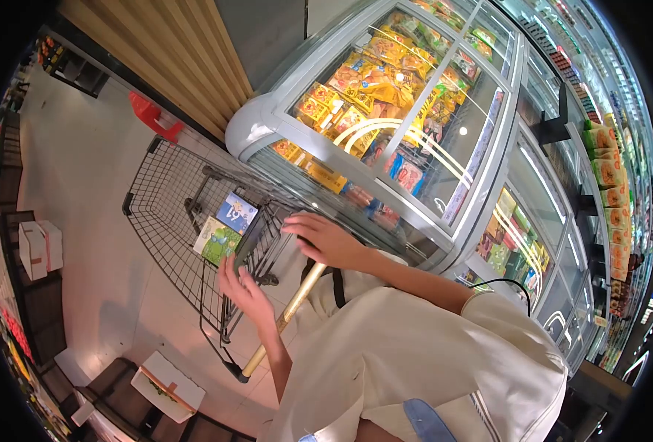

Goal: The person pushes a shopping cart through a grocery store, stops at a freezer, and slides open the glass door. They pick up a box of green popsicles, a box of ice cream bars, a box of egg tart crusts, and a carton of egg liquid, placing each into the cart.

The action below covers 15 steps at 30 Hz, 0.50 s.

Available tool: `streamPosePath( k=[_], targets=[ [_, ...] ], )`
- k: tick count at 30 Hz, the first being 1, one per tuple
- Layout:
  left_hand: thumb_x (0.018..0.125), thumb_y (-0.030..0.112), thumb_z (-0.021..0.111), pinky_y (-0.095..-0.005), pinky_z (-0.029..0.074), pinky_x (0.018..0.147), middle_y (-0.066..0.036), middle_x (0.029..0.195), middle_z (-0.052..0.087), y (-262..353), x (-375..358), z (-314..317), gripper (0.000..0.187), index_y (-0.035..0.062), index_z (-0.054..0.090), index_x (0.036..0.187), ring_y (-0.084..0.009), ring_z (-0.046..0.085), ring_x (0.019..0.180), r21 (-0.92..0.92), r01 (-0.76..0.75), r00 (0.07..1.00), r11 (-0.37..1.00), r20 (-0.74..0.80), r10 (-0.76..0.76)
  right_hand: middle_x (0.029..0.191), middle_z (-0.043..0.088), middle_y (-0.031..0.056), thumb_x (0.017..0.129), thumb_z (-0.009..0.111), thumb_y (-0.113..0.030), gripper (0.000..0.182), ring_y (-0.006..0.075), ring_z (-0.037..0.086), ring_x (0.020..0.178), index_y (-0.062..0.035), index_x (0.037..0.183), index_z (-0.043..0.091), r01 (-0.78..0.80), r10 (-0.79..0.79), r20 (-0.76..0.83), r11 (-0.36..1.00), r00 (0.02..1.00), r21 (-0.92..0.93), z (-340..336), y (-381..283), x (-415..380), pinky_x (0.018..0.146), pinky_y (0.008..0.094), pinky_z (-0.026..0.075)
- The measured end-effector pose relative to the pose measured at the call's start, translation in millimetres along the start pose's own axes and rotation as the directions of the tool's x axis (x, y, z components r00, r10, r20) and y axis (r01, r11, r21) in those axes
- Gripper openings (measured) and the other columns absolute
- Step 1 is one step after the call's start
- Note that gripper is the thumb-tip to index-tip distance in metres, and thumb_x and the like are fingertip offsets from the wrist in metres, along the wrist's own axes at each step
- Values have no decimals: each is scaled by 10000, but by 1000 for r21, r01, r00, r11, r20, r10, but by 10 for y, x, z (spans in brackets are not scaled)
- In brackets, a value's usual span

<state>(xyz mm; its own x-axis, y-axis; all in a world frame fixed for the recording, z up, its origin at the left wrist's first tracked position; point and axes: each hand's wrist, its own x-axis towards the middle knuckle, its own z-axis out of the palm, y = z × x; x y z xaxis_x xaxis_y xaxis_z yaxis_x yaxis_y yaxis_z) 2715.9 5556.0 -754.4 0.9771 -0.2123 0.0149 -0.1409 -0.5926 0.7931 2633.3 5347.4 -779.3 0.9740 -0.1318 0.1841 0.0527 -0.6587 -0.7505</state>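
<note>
A wire shopping cart (168,166) stands in front of me, with a blue box (236,213) and a green box (217,241) in it. My left hand (247,289) is raised over the near end of the cart, open, its fingers stretched out and the fingertips overlapping the green box's lower edge. My right hand (326,239) is open above the gold-coloured cart handle (286,318), with its fingers reaching left and slightly bent. Between the two hands shows a dark flat panel (250,239) at the cart's near end.
Right of the cart stands a glass-topped chest freezer (290,110) with yellow packs (385,81) inside. A red basket (153,116) is by the slatted wood panel (168,51). Dark shelving with white cartons (40,249) lines the left, and another carton (168,387) sits lower down.
</note>
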Motion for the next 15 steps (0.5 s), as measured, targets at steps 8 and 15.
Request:
streamPosePath(
  k=[8,15],
  targets=[
    [1055,288,548,-465,312,1174,-215,1508,455,1358,1253,1716,438,45,535,1419,-382,411,1413,-305,-325,853,895,314,417,1422,514,240,932,651,-119,448,423,504,1305,-45,1361,547,-151,-23,-448,925,894,-349,-1379,1884,1023,1108,484,418],
    [900,485,720,-475,299,1200,-275,1588,327,1862,2123,3610,855,29,375,1536,-416,320,1478,-142,-348,773,926,516,370,1379,548,251,894,585,-49,450,432,515,1289,-30,1342,550,-221,-91,-604,880,792,-422,-2284,3586,1897,1084,487,436]
  ],
)
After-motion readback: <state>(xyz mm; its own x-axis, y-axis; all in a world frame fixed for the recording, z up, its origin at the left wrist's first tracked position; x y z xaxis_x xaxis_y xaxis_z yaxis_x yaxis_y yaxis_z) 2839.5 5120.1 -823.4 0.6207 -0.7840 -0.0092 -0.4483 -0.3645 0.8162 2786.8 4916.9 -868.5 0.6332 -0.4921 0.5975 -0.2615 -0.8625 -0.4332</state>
